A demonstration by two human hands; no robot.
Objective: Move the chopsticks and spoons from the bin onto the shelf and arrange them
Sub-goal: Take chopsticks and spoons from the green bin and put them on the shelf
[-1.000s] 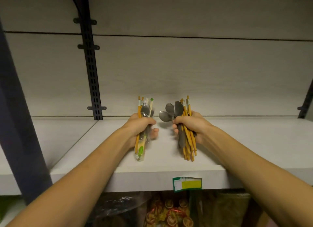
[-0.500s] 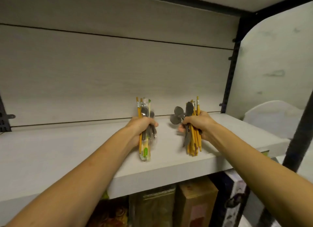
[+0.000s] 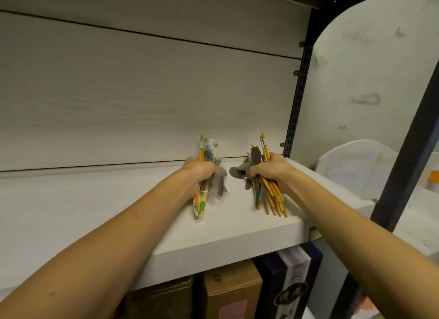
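Note:
My left hand (image 3: 198, 173) grips a bundle of wrapped chopsticks and spoons (image 3: 206, 198), yellow sticks and grey metal spoons in clear plastic with a green label, its lower end resting on the white shelf (image 3: 95, 204). My right hand (image 3: 270, 170) grips a second bundle of chopsticks and spoons (image 3: 268, 196); the yellow sticks fan down onto the shelf near its right end and grey spoon bowls stick out to the left. The two bundles stand about a hand's width apart. No bin is in view.
A black slotted upright (image 3: 295, 102) marks the shelf's right end. A black frame post (image 3: 403, 157) runs down the right side, with a white curved object (image 3: 351, 166) behind it. Boxes (image 3: 232, 292) stand on the level below. A wood-grain back panel (image 3: 142, 92) closes the rear.
The view has swung to the right, so the shelf's right end and upright now show. Both hands keep their bundles, which now rest lower on the shelf near its right end.

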